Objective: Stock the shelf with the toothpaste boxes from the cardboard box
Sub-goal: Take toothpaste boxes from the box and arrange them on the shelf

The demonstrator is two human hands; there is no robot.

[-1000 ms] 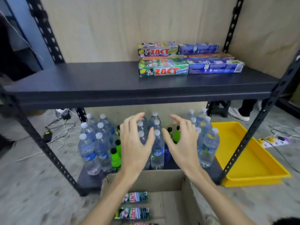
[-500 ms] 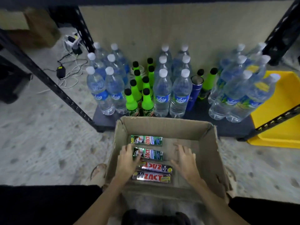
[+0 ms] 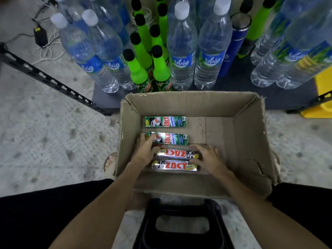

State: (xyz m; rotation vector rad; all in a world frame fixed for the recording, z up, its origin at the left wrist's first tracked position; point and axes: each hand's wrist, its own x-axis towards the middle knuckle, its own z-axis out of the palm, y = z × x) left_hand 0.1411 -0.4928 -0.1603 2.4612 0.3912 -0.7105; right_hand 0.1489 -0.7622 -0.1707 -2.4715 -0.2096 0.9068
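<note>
Four toothpaste boxes [image 3: 166, 143] lie flat, lower centre, inside the cardboard box [image 3: 251, 141]. Left hand [image 3: 145, 150] and right hand [image 3: 206, 156] curl round opposite ends of the silver pair [image 3: 175, 159], likely to lift both together.

- The speckled grey floor [image 3: 45, 144] carries the open cardboard box [image 3: 248, 141], a black stool [image 3: 181, 225], a yellow tray [image 3: 321, 97] and a black adapter [image 3: 40, 35] with cables.
- The dark bottom shelf [image 3: 102, 100] carries clear water bottles [image 3: 181, 51], green bottles [image 3: 138, 69] and a blue flask [image 3: 233, 49] — all upright.
</note>
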